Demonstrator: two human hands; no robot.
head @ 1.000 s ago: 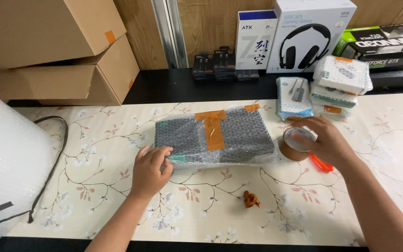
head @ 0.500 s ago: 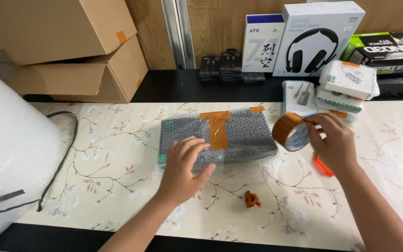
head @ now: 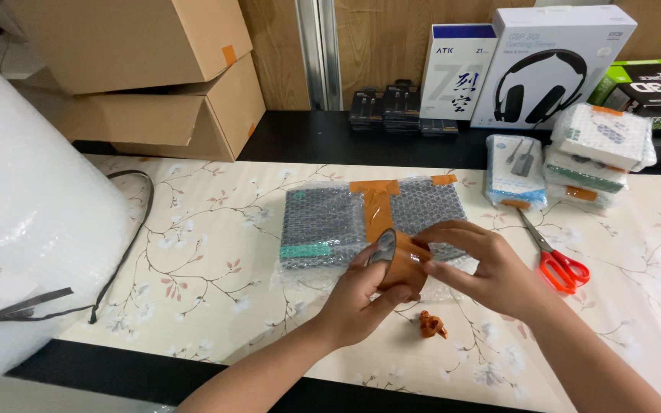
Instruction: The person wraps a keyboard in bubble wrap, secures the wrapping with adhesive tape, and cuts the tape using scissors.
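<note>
— What sort of place is this?

— A packing station, likely a small electronics shop's back room. The counter (head: 193, 252) has a floral cover, and a bubble-wrapped parcel (head: 372, 222) lies in the middle of it.

— What else shows it?

— Left of the parcel, a big bubble wrap roll (head: 32, 214); behind it, cardboard boxes (head: 147, 76); right of it, scissors (head: 556, 256), wrapped packets (head: 594, 149) and a boxed headset (head: 548, 65).

One head-worn camera looks steeply down and forward at a floral table (head: 193, 252), close above it, shelf of boxes (head: 552, 69) toward twelve o'clock.
</note>
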